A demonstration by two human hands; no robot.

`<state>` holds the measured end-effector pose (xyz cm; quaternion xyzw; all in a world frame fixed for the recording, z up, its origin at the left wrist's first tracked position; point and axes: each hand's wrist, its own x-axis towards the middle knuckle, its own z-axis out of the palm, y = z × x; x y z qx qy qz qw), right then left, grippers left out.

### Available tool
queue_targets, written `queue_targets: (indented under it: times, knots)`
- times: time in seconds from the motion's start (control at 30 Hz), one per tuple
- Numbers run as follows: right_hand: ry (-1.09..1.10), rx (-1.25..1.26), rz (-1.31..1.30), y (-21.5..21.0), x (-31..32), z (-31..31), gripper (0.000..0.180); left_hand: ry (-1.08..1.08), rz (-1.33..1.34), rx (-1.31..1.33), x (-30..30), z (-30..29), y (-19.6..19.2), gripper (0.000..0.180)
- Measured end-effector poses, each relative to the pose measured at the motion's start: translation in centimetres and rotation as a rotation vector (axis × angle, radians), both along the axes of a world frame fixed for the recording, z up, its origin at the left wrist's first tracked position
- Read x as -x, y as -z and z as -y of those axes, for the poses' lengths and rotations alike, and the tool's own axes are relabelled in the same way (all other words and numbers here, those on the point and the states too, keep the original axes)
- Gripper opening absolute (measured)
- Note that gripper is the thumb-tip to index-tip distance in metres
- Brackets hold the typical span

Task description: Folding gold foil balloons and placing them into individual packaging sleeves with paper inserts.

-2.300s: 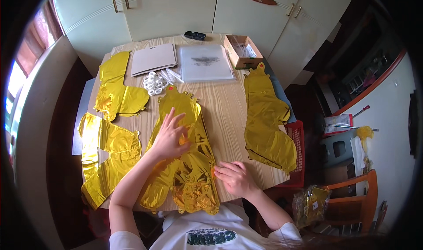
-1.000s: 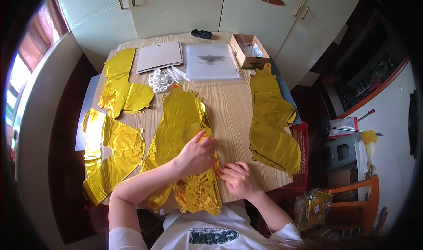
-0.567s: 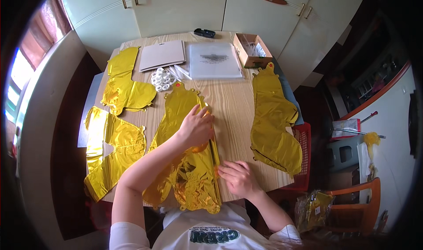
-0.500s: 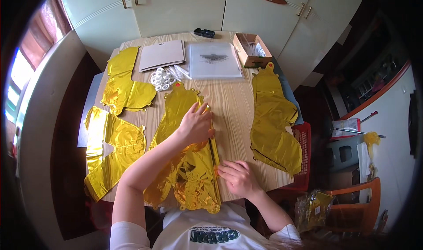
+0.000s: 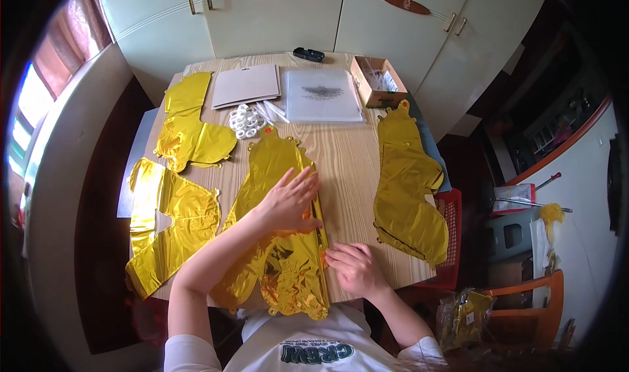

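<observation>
At the near edge of the wooden table (image 5: 354, 149), a flat, uninflated gold foil balloon (image 5: 278, 175) lies lengthwise, running from the table's middle to just past that edge. The person's left hand (image 5: 288, 200) rests palm-down on the balloon's middle, fingers extended and spread, grasping nothing. The right hand (image 5: 354, 267) lies just beside the balloon's right border near the near edge, fingers loosely curled; the fingertips touch the foil's border, and whether they pinch it cannot be told.

Along the left edge lie two more gold foil balloons: one at the far left (image 5: 187, 123), one at the near left (image 5: 167, 221). A fourth gold balloon (image 5: 406, 182) lies along the right edge, overhanging it. At the far edge sit a grey card folder (image 5: 246, 85), a clear plastic sleeve of sheets (image 5: 323, 95), an open cardboard box (image 5: 377, 83) and a small black device (image 5: 308, 54). A cluster of white rings (image 5: 246, 119) lies just beyond the central balloon's far tip.
</observation>
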<state>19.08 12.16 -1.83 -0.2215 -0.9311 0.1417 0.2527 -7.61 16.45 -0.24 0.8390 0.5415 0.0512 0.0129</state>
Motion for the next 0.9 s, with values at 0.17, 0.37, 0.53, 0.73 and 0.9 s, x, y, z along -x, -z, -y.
queue_targets:
  times: [0.17,0.37,0.53,0.73,0.9]
  knots:
    - [-0.015,0.013,0.011,-0.3,0.1,0.0,0.026,-0.017,0.029,0.018,0.0,2.0,1.9,0.103]
    - [-0.011,0.037,0.015,-0.5,-0.1,0.0,0.027,-0.004,0.074,-0.022,0.2,2.0,2.5,0.107]
    - [-0.013,0.063,0.016,-0.3,-0.3,0.0,0.031,-0.012,0.056,-0.009,0.2,2.1,2.4,0.106]
    - [-0.022,0.018,0.079,-0.6,-0.1,0.0,0.035,-0.008,0.076,-0.011,0.3,2.2,2.5,0.107]
    - [-0.037,0.018,0.085,0.0,-0.3,0.0,0.033,-0.011,0.1,0.012,0.5,2.2,2.3,0.108]
